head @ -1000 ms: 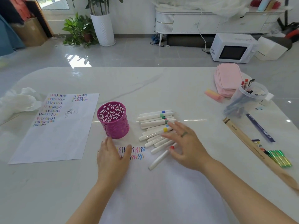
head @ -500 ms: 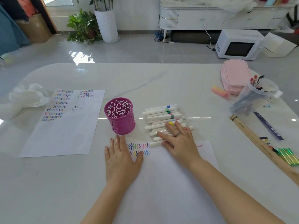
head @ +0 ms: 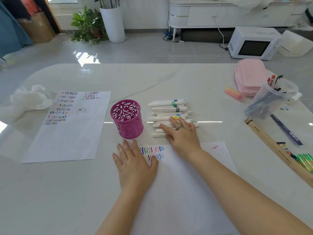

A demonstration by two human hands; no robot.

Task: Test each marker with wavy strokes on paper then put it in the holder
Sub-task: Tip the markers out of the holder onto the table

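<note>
A magenta cut-out holder (head: 127,118) stands upright on the white table, and nothing shows above its rim. To its right lie several white markers (head: 167,109) with coloured bands, side by side in a row. My right hand (head: 182,134) lies flat on the nearer markers with its fingers straight. In front of me is a sheet of paper (head: 186,184) with rows of coloured wavy strokes (head: 152,151) near its top left corner. My left hand (head: 133,161) presses flat on that corner, its thumb over some strokes.
A second sheet (head: 71,131) filled with strokes lies to the left, beside crumpled tissue (head: 25,100). On the right are a pink pencil case (head: 250,76), a clear cup of pens (head: 272,97), a wooden ruler (head: 277,150), a pink eraser (head: 232,93) and green markers (head: 304,160).
My right hand has slid away from me across the markers, pushing the loose ones into a tighter row. The left hand has stayed flat on the paper.
</note>
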